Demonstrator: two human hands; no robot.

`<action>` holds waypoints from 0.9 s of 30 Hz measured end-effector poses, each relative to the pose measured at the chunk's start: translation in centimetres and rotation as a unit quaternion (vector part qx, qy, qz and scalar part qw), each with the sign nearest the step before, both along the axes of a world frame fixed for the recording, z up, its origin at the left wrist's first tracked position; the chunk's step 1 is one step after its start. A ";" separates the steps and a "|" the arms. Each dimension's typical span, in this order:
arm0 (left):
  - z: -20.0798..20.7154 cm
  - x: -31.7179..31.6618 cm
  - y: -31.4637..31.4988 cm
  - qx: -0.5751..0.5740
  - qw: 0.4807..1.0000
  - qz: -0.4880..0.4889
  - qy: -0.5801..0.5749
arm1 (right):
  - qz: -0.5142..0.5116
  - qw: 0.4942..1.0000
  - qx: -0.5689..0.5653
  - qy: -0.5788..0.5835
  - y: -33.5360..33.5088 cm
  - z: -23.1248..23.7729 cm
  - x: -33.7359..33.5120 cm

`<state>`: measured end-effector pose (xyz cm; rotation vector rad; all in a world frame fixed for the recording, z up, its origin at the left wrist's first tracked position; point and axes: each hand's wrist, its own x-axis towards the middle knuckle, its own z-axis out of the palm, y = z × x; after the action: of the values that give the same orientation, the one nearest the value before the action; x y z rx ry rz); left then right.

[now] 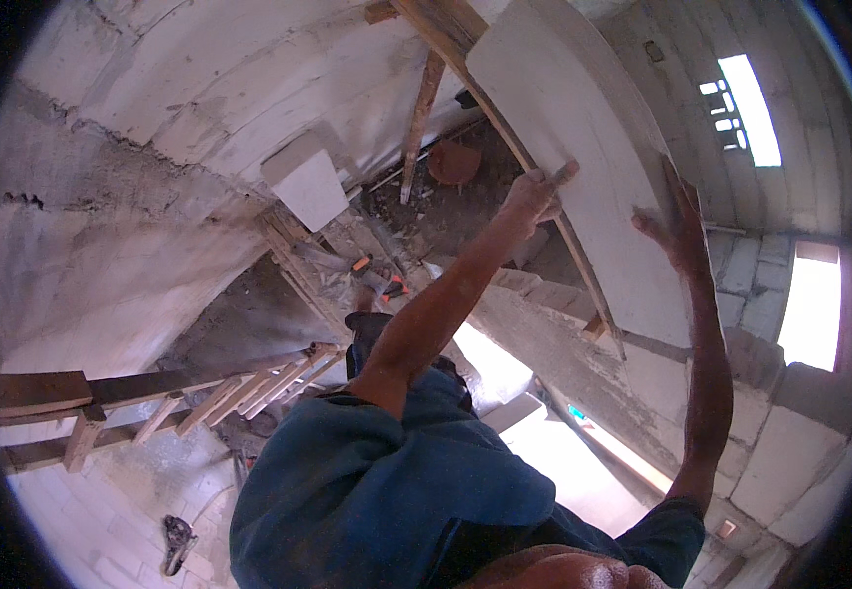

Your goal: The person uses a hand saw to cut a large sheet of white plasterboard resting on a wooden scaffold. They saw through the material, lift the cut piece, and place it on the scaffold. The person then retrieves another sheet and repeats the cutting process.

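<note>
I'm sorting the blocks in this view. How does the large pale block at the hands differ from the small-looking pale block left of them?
The large pale block shows a long face; the small pale block shows a short, boxy one. The left hand and right hand are on the large block; neither is on the small one. Both are pale and flat-faced.
</note>
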<state>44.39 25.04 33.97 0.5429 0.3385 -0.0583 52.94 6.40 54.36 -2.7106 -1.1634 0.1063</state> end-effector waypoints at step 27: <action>0.5 1.1 0.6 0.150 0.986 0.010 0.071 | 0.028 0.999 0.022 -0.012 -0.4 -0.3 0.8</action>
<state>45.44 25.66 34.46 0.8366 0.4951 -0.0272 53.74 5.98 54.01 -2.6486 -1.2347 0.0565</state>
